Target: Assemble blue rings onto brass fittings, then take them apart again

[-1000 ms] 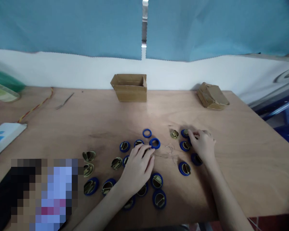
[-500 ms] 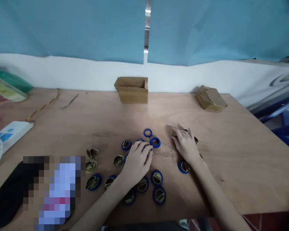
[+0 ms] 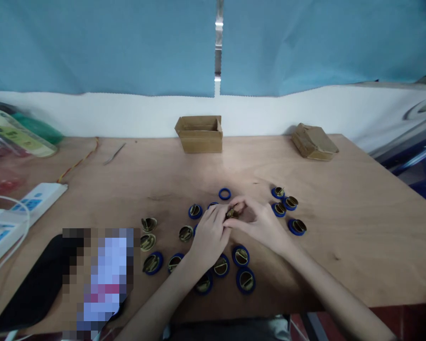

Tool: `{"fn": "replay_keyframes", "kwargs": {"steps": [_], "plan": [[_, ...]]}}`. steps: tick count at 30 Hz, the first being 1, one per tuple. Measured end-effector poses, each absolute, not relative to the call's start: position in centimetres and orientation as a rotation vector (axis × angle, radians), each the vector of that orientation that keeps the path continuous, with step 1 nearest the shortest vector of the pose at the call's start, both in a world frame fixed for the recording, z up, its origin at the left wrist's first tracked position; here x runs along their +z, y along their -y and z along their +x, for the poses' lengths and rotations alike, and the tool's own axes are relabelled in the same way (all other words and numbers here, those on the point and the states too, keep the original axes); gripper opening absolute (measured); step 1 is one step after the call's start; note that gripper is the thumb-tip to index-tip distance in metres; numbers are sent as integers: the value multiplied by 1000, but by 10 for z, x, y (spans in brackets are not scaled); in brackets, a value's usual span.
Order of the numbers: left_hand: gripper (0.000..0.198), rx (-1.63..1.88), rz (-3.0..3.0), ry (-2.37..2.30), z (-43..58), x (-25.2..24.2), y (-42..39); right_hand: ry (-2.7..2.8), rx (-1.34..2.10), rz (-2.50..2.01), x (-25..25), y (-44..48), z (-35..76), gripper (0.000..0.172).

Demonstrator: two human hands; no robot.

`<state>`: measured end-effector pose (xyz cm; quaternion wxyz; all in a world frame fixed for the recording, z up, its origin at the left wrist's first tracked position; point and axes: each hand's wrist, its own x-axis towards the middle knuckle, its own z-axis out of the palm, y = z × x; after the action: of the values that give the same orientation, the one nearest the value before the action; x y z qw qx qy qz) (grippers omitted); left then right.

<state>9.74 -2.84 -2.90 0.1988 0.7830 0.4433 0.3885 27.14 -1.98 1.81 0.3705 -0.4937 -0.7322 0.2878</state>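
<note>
My left hand (image 3: 210, 233) and my right hand (image 3: 264, 221) meet over the middle of the table. Between their fingertips is a small round brass-coloured piece (image 3: 233, 212). My right thumb and forefinger curve around it from the right, while my left fingers, closed together, press at its left side. The left fingertips are partly hidden. Just beyond the hands lies a bare blue ring (image 3: 225, 193). Similar brass-coloured pieces with a bar across sit in blue rings, such as one piece (image 3: 246, 280) nearer me and another (image 3: 297, 226) to the right.
An open cardboard box (image 3: 200, 141) stands at the back, with a crumpled cardboard box (image 3: 314, 142) farther right. On the left are a white power strip (image 3: 31, 208), a black flat object (image 3: 31, 284), a blurred-out phone-like object (image 3: 104, 279), tweezers (image 3: 114, 154) and plastic bags.
My right hand has moved left, away from the group of pieces on the right, to meet my left hand. That group is now uncovered. The whole view has shifted slightly.
</note>
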Motion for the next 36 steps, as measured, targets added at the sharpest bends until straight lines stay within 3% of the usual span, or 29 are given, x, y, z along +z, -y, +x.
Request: {"fn": "replay_keyframes", "kwargs": {"steps": [3,7,13,18,20,29,36], "plan": [[34,1113,2146,-1218,96,-27,28,1829,759,-1293,17,16,260,34],[52,1118,2007,-1170,95,-19,27,1792,724,-1335,15,9,256,36],[34,1103,1773,-1194,96,-17,24,2009,762,-1252,31,0,258,27],[43,1265,1400,-1168,99,-21,23,2309,437,-1519,29,-43,270,32],[46,1359,1309,-1153,100,-22,23,2420,441,-1535,20,-63,272,22],[41,1530,1168,-1068,101,-21,23,2622,600,-1466,10,-83,252,12],[43,1508,1141,-1089,102,-22,25,2335,795,-1390,36,-51,285,30]]}}
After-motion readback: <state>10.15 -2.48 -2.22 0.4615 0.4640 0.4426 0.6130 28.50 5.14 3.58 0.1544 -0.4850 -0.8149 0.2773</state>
